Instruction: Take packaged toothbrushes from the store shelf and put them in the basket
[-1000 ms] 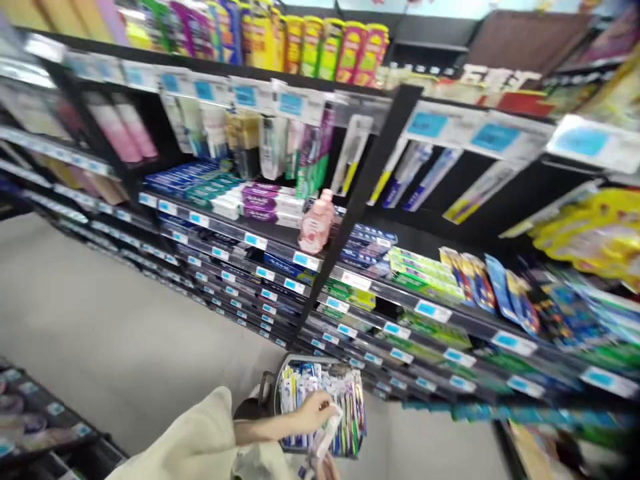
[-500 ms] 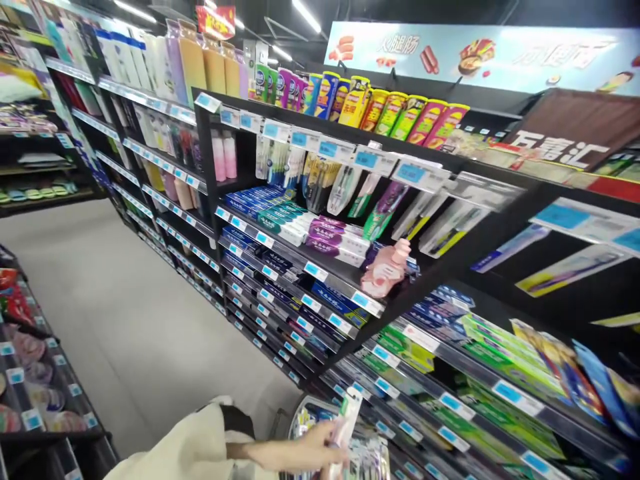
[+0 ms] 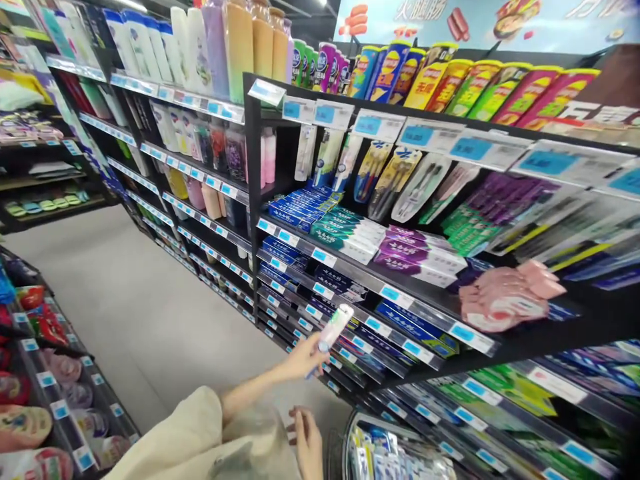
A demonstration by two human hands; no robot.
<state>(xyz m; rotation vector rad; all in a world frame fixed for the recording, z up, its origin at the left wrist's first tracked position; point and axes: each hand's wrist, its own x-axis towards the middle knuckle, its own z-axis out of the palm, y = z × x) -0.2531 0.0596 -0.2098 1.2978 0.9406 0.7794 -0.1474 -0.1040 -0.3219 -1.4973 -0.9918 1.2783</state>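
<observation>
My left hand is closed around a packaged toothbrush, gripping its lower end so the pack tilts up to the right. It is held in front of the lower shelf tiers, below the toothpaste boxes. My right hand hangs lower, close to my body, with loosely parted fingers and nothing seen in it. Beside it at the bottom stands a basket full of packaged toothbrushes. More toothbrush packs hang in a row above the toothpaste.
Pink bottles stand at the right end of the toothpaste shelf. Chip cans line the top, with shampoo bottles further left. A grey aisle floor runs between this shelving and a low display on the left.
My left hand has lifted the toothbrush pack up and away from the basket, toward the shelves. My right hand now shows apart from it. The view has shifted, bringing the shelves closer.
</observation>
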